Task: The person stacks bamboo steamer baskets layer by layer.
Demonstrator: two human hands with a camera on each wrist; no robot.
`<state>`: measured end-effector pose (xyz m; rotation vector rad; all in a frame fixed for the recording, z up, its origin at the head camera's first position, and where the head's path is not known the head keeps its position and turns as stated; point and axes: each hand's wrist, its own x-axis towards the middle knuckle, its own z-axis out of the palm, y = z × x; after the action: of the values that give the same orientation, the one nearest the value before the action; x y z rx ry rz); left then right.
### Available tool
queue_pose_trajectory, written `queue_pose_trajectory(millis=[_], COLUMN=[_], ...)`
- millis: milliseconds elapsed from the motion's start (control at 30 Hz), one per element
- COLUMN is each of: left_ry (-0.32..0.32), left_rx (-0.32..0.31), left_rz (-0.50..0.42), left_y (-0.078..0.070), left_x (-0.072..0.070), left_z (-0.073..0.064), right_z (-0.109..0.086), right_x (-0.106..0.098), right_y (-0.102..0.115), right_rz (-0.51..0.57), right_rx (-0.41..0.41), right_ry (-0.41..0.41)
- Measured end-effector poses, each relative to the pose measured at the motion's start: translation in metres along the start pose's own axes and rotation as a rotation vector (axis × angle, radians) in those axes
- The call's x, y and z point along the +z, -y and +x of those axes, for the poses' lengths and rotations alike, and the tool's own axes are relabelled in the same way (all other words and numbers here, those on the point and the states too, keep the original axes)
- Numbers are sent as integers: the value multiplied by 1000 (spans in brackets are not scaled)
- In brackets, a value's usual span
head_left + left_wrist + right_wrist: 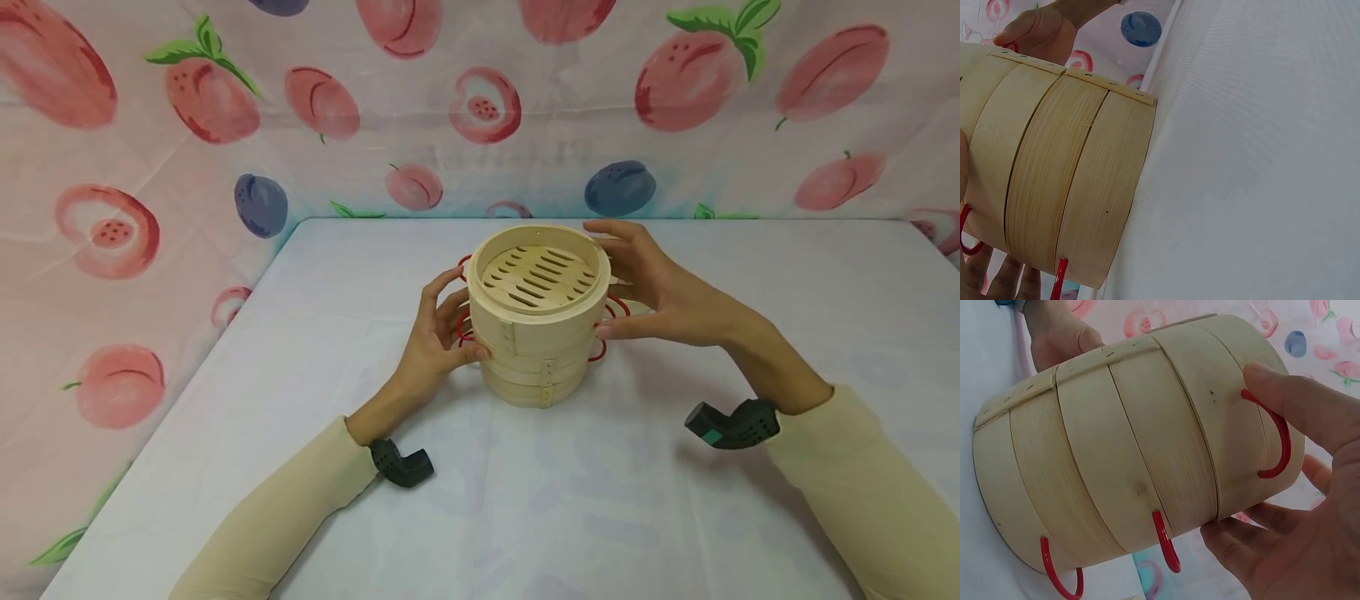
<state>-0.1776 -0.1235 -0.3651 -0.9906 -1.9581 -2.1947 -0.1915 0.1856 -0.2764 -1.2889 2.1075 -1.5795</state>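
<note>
A round stack of bamboo steamer baskets [517,368] stands in the middle of the white table. Its uppermost basket is uncovered, showing a slatted base [537,279] with nothing on it. From the left, my left hand [429,343] holds the stack, thumb on the front and fingers round the side. My right hand [663,292] grips the top basket at the upper right. In the right wrist view that thumb lies against the basket wall beside a red loop handle [1286,442], with the fingers behind. Lower red handles [1165,544] stick out from the side.
The white-covered table [570,508] spreads around the stack. Behind it and to the left hangs a fruit-print cloth [420,100]. Dark wrist devices [403,465] sit at both beige sleeves [300,500].
</note>
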Motion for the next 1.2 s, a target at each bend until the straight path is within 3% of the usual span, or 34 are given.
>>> queue_pose_trajectory(millis=[233,767,1200], left_ry=[6,-15,-32], left_rx=[8,-14,-22], left_rz=[-2,-25,-33], left_y=[-2,-1,-2], left_x=[0,1,2], left_z=[-1,0,-1], right_z=[-1,-2,-2], right_x=[-4,-10,-11], right_y=[-5,-10,-10], right_rz=[49,145,71], right_rx=[59,53,67], right_ry=[-8,26,12])
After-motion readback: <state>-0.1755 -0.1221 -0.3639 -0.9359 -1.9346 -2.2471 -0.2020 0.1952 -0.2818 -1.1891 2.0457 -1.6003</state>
